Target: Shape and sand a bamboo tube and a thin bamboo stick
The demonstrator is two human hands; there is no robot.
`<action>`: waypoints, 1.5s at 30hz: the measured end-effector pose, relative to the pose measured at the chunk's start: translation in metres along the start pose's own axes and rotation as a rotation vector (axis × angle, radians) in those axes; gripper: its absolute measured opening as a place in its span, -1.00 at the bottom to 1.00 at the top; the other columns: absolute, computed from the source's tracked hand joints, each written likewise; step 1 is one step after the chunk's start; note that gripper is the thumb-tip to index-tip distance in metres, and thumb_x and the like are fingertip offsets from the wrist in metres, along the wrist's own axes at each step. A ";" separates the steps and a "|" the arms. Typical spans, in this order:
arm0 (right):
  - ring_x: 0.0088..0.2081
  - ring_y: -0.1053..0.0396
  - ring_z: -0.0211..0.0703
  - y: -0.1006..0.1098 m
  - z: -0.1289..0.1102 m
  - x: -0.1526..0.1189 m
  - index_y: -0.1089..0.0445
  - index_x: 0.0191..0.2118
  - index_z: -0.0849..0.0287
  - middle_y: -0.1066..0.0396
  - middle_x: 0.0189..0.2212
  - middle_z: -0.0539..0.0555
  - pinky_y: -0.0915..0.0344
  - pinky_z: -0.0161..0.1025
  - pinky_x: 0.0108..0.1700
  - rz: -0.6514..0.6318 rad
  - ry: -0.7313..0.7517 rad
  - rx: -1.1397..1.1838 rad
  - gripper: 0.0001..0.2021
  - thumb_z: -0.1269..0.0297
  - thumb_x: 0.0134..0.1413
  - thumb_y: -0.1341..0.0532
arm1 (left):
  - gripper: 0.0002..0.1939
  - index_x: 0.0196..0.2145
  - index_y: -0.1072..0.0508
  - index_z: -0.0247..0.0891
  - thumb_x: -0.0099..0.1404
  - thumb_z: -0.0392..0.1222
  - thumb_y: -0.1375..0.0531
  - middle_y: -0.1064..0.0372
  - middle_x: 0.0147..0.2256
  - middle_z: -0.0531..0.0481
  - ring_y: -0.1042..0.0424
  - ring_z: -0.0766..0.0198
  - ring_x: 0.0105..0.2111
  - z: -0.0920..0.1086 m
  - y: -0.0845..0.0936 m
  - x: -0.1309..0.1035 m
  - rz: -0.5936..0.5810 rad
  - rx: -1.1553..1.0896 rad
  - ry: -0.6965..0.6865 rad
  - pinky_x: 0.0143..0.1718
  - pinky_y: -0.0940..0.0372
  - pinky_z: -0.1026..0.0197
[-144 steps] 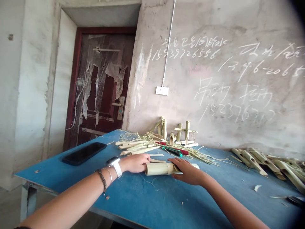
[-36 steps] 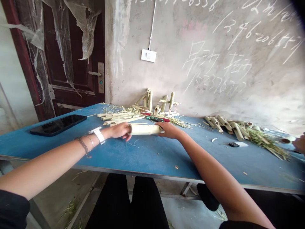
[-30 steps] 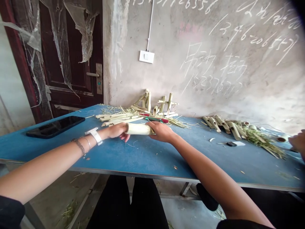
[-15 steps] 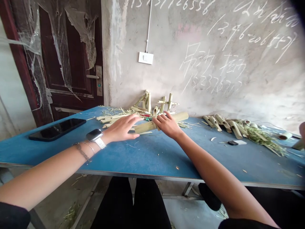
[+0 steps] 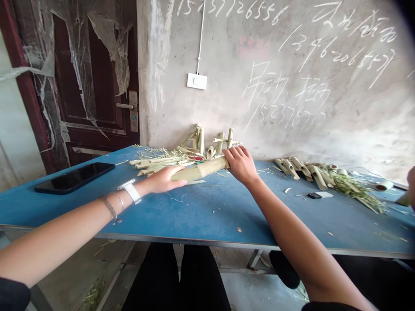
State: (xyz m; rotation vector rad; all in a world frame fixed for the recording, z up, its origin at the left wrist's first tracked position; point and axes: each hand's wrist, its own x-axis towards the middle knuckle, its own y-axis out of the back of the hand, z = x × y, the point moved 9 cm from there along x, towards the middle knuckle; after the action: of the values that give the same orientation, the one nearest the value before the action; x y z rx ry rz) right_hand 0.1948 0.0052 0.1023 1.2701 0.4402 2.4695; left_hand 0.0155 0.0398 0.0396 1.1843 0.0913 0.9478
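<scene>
A pale green bamboo tube point(image 5: 202, 169) is held slantwise above the blue table point(image 5: 194, 211), its right end higher in the view. My left hand point(image 5: 162, 179), with a watch at the wrist, is closed around its left end, thumb toward me. At the other end, the fingers of my right hand point(image 5: 242, 165) wrap over the tube and hide its tip. Behind my left hand lie split bamboo strips point(image 5: 154, 162). Small bamboo frames point(image 5: 201, 141) stand against the wall, with shavings around them.
A black phone point(image 5: 76, 177) lies at the left. On the right are cut bamboo pieces point(image 5: 317, 176), a heap of green shavings point(image 5: 352, 186) and a small knife point(image 5: 319, 195). Part of another person's hand point(image 5: 411, 188) shows at the right edge.
My left hand has gone from open beside the tube to closed on its left end. My right hand has shifted from the tube's middle to its right end.
</scene>
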 end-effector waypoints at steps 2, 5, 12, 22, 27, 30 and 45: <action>-0.20 -0.18 -0.08 0.004 -0.018 0.001 -0.26 -0.04 0.26 -0.34 -0.26 0.15 0.00 -0.12 0.02 0.025 0.068 0.026 -0.73 0.41 0.15 0.01 | -0.38 0.13 -0.09 -0.33 0.23 0.09 -0.02 -0.38 -0.22 -0.17 -0.41 0.16 -0.32 -0.009 -0.004 -0.001 -0.069 -0.261 0.075 -0.38 -0.31 0.17; -0.22 -0.18 -0.12 0.012 -0.063 0.003 -0.25 -0.04 0.23 -0.34 -0.29 0.11 0.01 -0.14 0.02 0.062 0.258 0.074 -0.73 0.41 0.19 0.06 | -0.45 0.11 -0.08 -0.36 0.26 0.03 0.02 -0.37 -0.46 -0.05 -0.38 0.26 -0.50 -0.008 -0.010 -0.003 -0.178 -0.532 0.101 -0.53 -0.25 0.25; -0.28 -0.19 -0.14 0.008 -0.054 0.006 -0.27 -0.09 0.23 -0.34 -0.33 0.09 -0.06 -0.22 -0.14 0.034 0.212 0.085 -0.77 0.38 0.20 0.03 | -0.45 0.16 0.00 -0.32 0.31 0.03 0.11 -0.39 -0.40 -0.06 -0.38 0.22 -0.44 0.003 -0.010 -0.005 -0.212 -0.372 0.050 -0.44 -0.29 0.18; -0.34 -0.17 -0.17 0.005 -0.072 0.002 -0.29 -0.20 0.21 -0.32 -0.40 0.06 0.00 -0.20 -0.23 0.000 0.260 0.031 -0.80 0.40 0.21 0.06 | -0.59 0.09 -0.14 -0.43 0.28 -0.38 0.06 -0.29 -0.08 -0.28 -0.29 0.07 -0.07 0.051 -0.019 -0.007 0.121 0.940 -0.304 -0.11 -0.19 0.06; -0.33 -0.17 -0.18 0.016 -0.080 0.007 -0.28 -0.16 0.21 -0.33 -0.38 0.06 0.01 -0.21 -0.22 0.045 0.259 0.051 -0.78 0.42 0.22 0.09 | -0.52 0.12 -0.09 -0.34 0.23 -0.40 0.04 -0.31 -0.10 -0.21 -0.35 0.08 -0.16 0.049 -0.013 -0.008 0.149 0.928 -0.183 -0.26 -0.24 0.15; -0.32 -0.17 -0.15 0.016 -0.057 0.009 -0.27 -0.11 0.21 -0.33 -0.38 0.08 -0.01 -0.20 -0.20 0.036 0.186 0.008 -0.77 0.43 0.20 0.06 | -0.47 0.14 -0.04 -0.29 0.22 -0.28 -0.03 -0.28 -0.05 -0.20 -0.37 0.05 -0.21 0.040 -0.001 -0.007 0.139 0.743 -0.123 -0.32 -0.24 0.16; -0.27 -0.19 -0.15 0.037 -0.087 0.010 -0.27 -0.09 0.20 -0.34 -0.33 0.06 -0.02 -0.14 -0.02 0.127 0.374 0.000 -0.75 0.44 0.20 0.07 | -0.53 0.00 -0.21 -0.33 0.14 -0.15 -0.14 -0.33 -0.14 -0.11 -0.35 0.13 -0.22 0.022 -0.013 -0.002 -0.045 -0.084 -0.064 -0.22 -0.25 0.15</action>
State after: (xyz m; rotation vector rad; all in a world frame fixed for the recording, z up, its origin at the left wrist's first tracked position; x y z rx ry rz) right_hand 0.1125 -0.0342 0.0770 0.8555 0.4612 2.8238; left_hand 0.0333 0.0211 0.0375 1.1293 0.0265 0.8658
